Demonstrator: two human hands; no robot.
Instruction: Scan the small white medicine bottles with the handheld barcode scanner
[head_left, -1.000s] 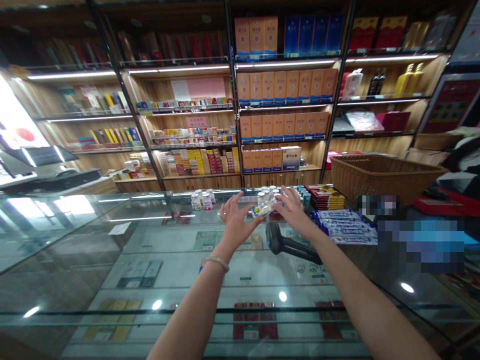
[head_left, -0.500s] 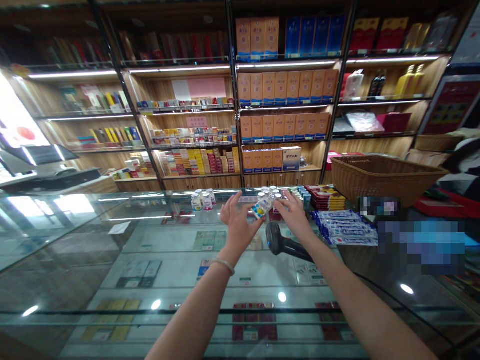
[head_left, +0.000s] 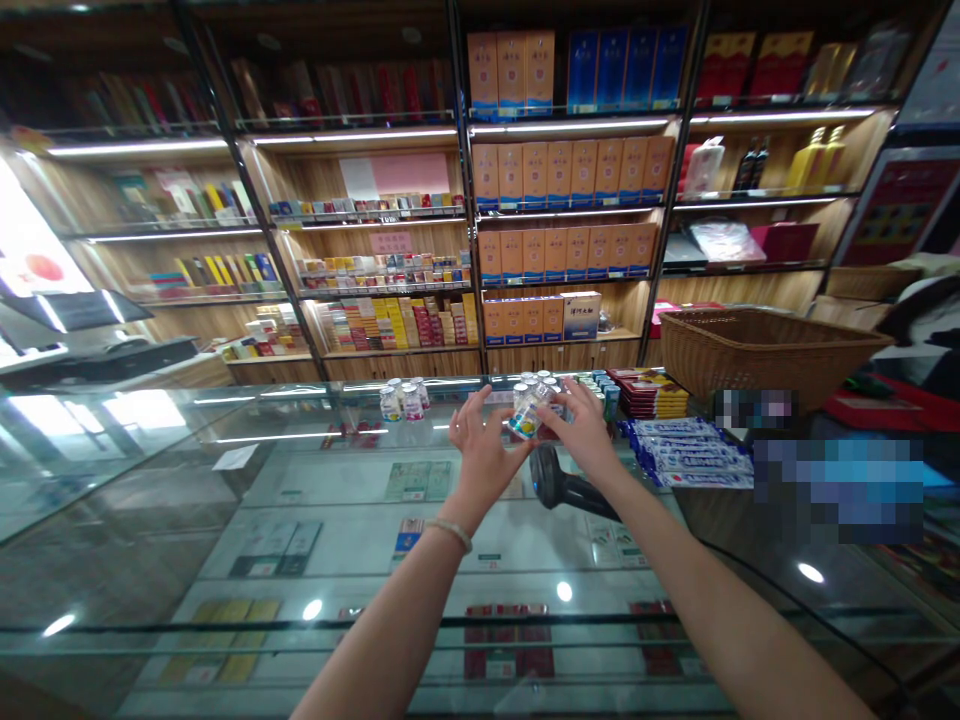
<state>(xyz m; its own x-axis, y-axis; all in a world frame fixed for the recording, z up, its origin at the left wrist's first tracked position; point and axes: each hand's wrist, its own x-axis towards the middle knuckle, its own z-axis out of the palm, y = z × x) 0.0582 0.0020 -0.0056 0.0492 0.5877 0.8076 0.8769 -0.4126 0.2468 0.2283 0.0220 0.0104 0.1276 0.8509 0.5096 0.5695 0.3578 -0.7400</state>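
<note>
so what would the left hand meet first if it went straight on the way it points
Likely the small bottle, which the left hand seems to touch; depth beyond is unclear.

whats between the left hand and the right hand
A small bottle with a white, blue and yellow label, tilted, between the left hand and the right hand, fingers of both on it; the head view shows this.

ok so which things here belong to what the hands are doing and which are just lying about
In use:
small bottle, between the left hand and right hand
Likely related: handheld scanner, similar bottles

Apparently just around:
wicker basket
blue-and-white packets
orange boxes
</note>
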